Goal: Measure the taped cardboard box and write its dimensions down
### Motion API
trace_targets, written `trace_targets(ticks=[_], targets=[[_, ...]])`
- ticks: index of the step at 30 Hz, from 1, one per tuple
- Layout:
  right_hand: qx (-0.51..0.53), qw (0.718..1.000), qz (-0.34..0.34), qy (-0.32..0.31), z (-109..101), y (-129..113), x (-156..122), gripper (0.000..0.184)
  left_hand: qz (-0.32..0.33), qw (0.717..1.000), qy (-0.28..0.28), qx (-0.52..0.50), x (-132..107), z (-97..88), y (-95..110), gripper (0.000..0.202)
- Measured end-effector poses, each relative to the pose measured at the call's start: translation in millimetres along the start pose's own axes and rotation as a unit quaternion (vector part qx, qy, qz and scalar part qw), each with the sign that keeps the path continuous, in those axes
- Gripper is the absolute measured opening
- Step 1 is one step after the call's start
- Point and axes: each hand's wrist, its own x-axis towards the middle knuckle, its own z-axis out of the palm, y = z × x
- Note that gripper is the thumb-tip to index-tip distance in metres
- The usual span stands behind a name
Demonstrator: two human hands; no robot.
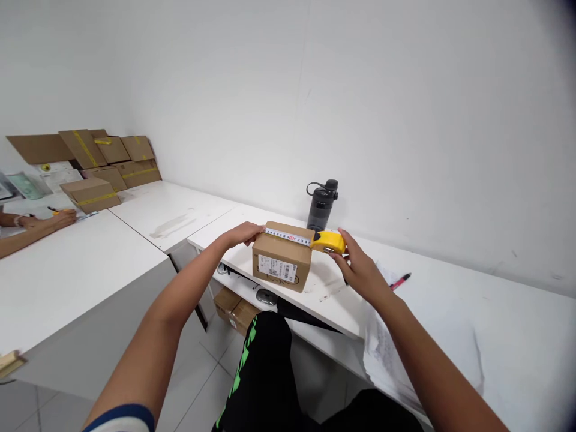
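A small brown cardboard box (pixel 281 258) with a white printed label (pixel 276 268) sits near the front edge of the white desk. Across its top lies the white blade (pixel 288 236) of a yellow tape measure (pixel 328 242), pulled out from left to right. My right hand (pixel 357 267) is closed around the tape measure's case, just past the box's right edge. At the left edge of the box, my left hand (pixel 245 234) pinches the blade's end, its fingertips partly hidden by the box.
A dark water bottle (pixel 321 205) stands behind the box. Papers (pixel 418 342) and a red pen (pixel 400 281) lie to the right. Under the desktop are a mouse (pixel 267 296) and cardboard boxes (pixel 236 311). Far left, another person's hand (pixel 63 219) rests near stacked cartons (pixel 112 157).
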Motion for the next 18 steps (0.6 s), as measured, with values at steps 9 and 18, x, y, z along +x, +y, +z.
trace_targets(ticks=[9,18], targets=[[-0.019,0.974,-0.207,0.087,-9,-48,-112,0.053,0.17,0.979,-0.117,-0.005,-115,57.8,7,0.047],[-0.094,0.976,-0.171,0.092,-53,0,-136,0.057,0.146,0.891,-0.274,-0.332,-106,221.0,24,0.09]])
